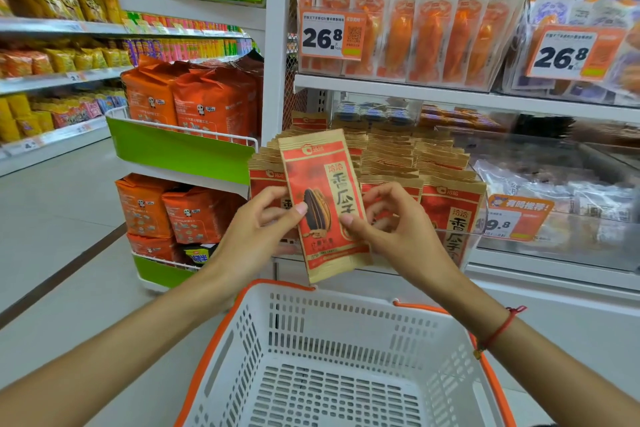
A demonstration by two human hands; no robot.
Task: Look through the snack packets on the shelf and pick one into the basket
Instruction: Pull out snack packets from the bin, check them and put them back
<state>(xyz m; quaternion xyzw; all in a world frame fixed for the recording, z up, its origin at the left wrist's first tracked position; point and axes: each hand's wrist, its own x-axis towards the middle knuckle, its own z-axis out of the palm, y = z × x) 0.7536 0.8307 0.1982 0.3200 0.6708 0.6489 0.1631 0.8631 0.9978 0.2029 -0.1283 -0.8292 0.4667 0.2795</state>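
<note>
Both the left hand [258, 229] and right hand [391, 229] pinch one sunflower seed packet [323, 204] above the white basket [346, 350], which holds nothing.

Shelving: white shelf unit [450, 97], two tiers in view.

Upper tier carries upright clear-fronted orange packets [429, 31] in rows, with an orange price tag [330, 33] reading 26.8 clipped in front. Lower tier holds a clear bin [460, 218] packed with brown-and-red seed packets [446, 215], standing upright in rows; just right, pale wrapped packs [568, 194] behind a 9.8 tag [516, 218].
</note>
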